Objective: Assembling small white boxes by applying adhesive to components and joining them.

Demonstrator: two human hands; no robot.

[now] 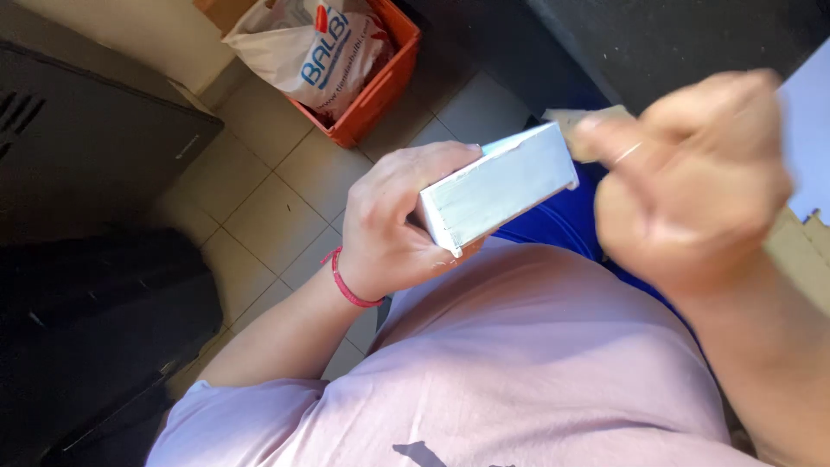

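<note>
The left hand (385,220) grips a white rectangular block (497,186) by its near end, fingers wrapped around it, holding it up in front of the chest with no surface under it. The right hand (692,177), blurred, is clenched around what looks like a small tan pad (581,130) pressed at the block's far top corner. This reads as rubbing or sanding in progress; the next stroke calls for a steady left-hand hold while the pad travels along the edge.
</note>
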